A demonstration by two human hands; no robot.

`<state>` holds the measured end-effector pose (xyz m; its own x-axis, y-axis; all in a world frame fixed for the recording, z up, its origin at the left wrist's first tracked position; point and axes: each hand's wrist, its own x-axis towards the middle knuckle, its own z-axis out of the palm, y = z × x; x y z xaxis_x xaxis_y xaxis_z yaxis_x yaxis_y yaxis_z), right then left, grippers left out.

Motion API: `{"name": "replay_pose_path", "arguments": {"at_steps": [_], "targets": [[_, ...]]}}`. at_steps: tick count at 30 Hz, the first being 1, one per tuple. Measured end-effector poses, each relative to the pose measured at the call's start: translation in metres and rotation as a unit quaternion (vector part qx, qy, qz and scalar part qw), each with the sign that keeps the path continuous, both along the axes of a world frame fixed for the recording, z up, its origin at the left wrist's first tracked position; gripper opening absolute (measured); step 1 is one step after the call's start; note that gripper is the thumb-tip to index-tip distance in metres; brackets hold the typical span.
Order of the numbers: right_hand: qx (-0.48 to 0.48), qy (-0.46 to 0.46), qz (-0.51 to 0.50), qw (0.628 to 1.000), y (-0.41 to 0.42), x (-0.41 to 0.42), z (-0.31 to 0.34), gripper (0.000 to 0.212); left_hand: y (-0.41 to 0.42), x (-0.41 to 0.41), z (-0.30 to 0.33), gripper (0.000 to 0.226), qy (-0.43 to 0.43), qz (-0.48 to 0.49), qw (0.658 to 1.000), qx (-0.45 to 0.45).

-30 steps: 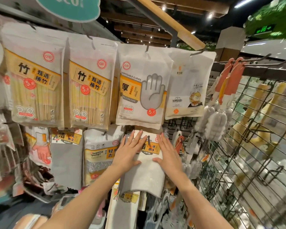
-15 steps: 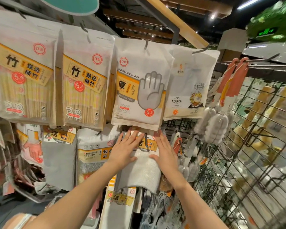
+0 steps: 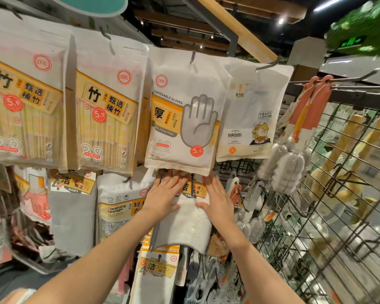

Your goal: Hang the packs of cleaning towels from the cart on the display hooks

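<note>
1. The left hand [image 3: 162, 199] is bare: no glove, ring or band shows on it.
2. The right hand [image 3: 218, 200] is likewise bare, its wrist free of watch or strap.
3. Both forearms are uncovered up to the frame's lower edge; no cuff shows near either hand.
4. At the lower left corner, well behind the left hand, a blurred pale patch shows; what it is cannot be told.
</note>
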<state>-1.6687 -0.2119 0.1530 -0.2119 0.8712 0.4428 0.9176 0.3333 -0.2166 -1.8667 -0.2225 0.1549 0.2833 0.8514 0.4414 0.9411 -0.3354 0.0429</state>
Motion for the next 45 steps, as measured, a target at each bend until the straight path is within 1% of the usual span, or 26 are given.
{"name": "replay_pose_path", "arguments": {"at_steps": [3, 12, 16, 20, 25, 28, 32, 38, 41, 43, 45], "targets": [[-0.001, 0.002, 0.002, 1.000, 0.004, 0.001, 0.001, 0.097, 0.003, 0.000, 0.001, 0.087, -0.003, -0.002, 1.000, 0.003], [-0.014, 0.003, 0.006, 1.000, 0.010, 0.002, 0.006, 0.105, 0.006, 0.001, 0.010, 0.078, -0.013, 0.000, 1.000, -0.028], [-0.020, 0.004, 0.010, 1.000, 0.013, 0.004, 0.004, 0.107, 0.007, 0.002, 0.008, 0.079, -0.013, -0.003, 0.999, -0.033], [-0.024, 0.006, 0.005, 1.000, 0.020, 0.003, 0.009, 0.102, 0.012, 0.002, 0.016, 0.083, -0.001, 0.003, 0.999, -0.035], [-0.030, 0.004, 0.001, 1.000, 0.022, 0.000, 0.014, 0.099, 0.015, 0.003, 0.029, 0.068, 0.023, 0.033, 0.996, -0.079], [-0.042, -0.003, -0.008, 0.999, 0.022, 0.000, 0.015, 0.098, 0.015, 0.004, 0.031, 0.064, 0.035, 0.040, 0.995, -0.082], [-0.058, -0.003, -0.009, 0.998, 0.020, -0.004, 0.020, 0.098, 0.015, 0.005, 0.031, 0.071, 0.042, 0.045, 0.994, -0.087], [-0.092, -0.039, -0.008, 0.995, 0.017, -0.007, 0.034, 0.101, 0.013, 0.006, 0.037, 0.084, 0.070, 0.053, 0.993, -0.075], [-0.103, -0.036, -0.011, 0.994, 0.008, -0.008, 0.034, 0.105, 0.008, 0.011, 0.037, 0.077, 0.061, 0.058, 0.993, -0.078], [-0.104, -0.028, -0.014, 0.994, 0.001, -0.009, 0.028, 0.101, 0.003, 0.013, 0.033, 0.076, 0.054, 0.057, 0.994, -0.072], [-0.092, -0.032, -0.015, 0.995, -0.008, -0.009, 0.020, 0.093, -0.004, 0.014, 0.023, 0.083, 0.053, 0.052, 0.995, -0.067]]}}
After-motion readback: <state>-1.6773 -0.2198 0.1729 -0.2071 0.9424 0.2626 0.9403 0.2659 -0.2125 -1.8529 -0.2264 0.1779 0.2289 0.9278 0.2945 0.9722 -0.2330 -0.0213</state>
